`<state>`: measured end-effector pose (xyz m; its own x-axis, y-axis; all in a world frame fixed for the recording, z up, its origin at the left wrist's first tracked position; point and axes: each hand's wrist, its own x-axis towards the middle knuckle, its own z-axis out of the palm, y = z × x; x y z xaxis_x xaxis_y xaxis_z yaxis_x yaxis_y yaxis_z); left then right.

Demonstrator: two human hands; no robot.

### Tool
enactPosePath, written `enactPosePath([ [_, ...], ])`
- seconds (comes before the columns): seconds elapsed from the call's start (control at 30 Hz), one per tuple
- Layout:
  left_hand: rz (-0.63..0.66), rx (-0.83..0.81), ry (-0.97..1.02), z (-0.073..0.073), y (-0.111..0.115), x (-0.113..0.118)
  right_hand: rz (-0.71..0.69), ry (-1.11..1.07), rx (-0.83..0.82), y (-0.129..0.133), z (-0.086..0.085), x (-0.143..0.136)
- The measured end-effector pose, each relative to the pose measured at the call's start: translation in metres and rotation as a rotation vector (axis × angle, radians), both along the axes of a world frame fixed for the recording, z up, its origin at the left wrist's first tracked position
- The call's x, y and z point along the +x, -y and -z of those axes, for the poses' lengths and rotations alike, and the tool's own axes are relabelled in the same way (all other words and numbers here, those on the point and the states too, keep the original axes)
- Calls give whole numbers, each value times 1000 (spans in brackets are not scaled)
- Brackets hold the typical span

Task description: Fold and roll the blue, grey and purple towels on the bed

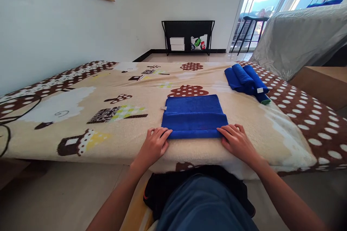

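A blue towel [194, 115] lies in front of me with its near edge folded over into a flat band; a small white tag sticks out at its left side. My left hand [156, 141] pinches the near left corner between thumb and fingers. At the near right corner, my right hand [235, 140] grips the fold in the same way. Farther right lie several rolled blue towels [245, 79], one with a white label showing and one with a green edge. What is under my fingertips is partly hidden.
A cream patterned blanket [130, 90] with brown dotted borders covers the surface. Black cable [20, 97] loops at the far left. To the right stand a cardboard box [320, 83] and something under a translucent sheet [303, 32]. A black shelf [188, 34] is by the back wall.
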<state>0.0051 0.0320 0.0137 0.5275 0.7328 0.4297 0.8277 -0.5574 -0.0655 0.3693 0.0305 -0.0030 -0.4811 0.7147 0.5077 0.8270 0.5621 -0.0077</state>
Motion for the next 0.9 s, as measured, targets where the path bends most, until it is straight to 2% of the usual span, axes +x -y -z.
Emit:
enactPosePath([
  [0.13, -41, 19, 130, -8, -13, 5, -23, -110, -26, -9, -13, 3],
  [0.27, -76, -81, 167, -18, 0, 7, -40, -180, -145, 0, -21, 9],
  [0.33, -151, -96, 82, -19, 6, 13, 16, -111, -144, 4, -21, 4],
  [0.43, -343, 16, -2, -17, 12, 36, 188, -24, -24, 6, -18, -21],
  [0.47, -363, 55, 6, -16, 13, 46, 213, -30, 17, 6, -17, -32],
  [0.5, -328, 75, 18, -14, 13, 57, 192, -42, 39, 6, -16, -44],
  [0.57, -126, 49, 26, -11, 11, 76, 39, -51, 12, 6, -14, -64],
  [0.63, 68, -36, 21, -7, 6, 84, -92, -33, -60, 4, -12, -73],
  [0.7, 86, -116, 36, -3, -1, 77, -51, -27, -114, 1, -9, -66],
  [0.8, -65, -145, 92, 2, -7, 49, 135, -56, -146, -3, -1, -36],
  [0.9, -152, -111, 139, 2, -6, 20, 182, -68, -173, -6, -1, -7],
])
